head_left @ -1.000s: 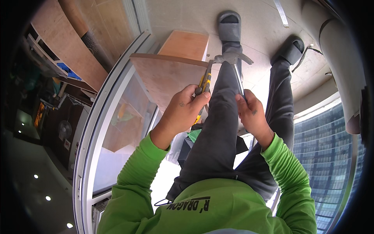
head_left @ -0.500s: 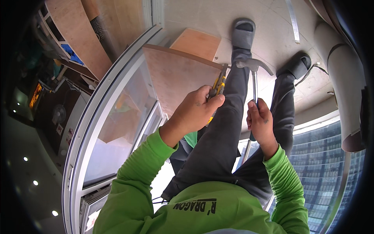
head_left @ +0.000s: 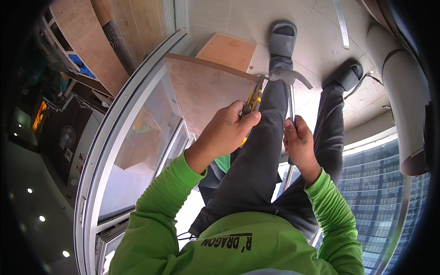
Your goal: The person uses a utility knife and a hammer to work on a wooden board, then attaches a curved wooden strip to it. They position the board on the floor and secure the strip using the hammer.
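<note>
A hammer is held by its handle in the right hand, the thumb laid along the grip and the fingers closed round it; its head is pointed away from the body and is seen over the left trouser leg, with the claw turned to the right. A yellow and dark tool is gripped in the left hand, the thumb pressed against it; the far fingers are hidden, so their exact hold cannot be told. The tool's tip is seen just beside the hammer's head, a narrow gap left between them, and near the corner of a board; whether the board is touched cannot be told. Beyond it, a smaller board is seen near the left slipper. At the left, glass is held in a white frame.
</note>
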A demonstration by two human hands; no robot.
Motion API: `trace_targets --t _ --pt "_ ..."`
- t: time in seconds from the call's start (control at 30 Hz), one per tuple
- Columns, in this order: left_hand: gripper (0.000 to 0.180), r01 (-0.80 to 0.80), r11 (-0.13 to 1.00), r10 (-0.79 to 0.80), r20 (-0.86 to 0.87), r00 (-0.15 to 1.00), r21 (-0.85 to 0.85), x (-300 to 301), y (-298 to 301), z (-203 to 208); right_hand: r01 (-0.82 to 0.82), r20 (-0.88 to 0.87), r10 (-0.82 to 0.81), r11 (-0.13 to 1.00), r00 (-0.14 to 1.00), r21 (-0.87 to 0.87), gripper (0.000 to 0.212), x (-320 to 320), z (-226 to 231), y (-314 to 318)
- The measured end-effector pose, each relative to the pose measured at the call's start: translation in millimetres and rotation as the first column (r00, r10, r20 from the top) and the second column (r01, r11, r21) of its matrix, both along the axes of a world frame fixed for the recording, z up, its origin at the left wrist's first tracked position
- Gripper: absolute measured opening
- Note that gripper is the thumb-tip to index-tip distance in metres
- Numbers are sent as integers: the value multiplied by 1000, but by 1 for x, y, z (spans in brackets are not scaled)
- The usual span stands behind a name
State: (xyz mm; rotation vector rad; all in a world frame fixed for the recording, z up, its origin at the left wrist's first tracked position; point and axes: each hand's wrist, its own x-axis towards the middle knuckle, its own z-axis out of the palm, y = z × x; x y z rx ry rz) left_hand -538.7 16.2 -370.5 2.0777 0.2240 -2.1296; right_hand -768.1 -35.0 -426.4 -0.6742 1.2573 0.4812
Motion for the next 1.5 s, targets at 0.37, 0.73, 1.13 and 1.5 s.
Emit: trace_targets --t 0.37,0.73,1.13,1.5 --pt "34 -52 998 53 -24 998 22 3 2 0 -19 45 23 996 999 -84 26 -5 -4 12" --pt "35 41 999 -40 23 999 -17 3 0 1 44 28 -44 999 999 -22 25 -4 -1 13" --pt "40 133 978 -106 166 980 -159 -1 9 -3 141 -85 -136 988 987 66 24 -4 0 -14" --pt "38 78 970 -84 -14 996 -228 -52 26 25 127 -175 -136 990 975 -64 24 -49 29 -50"
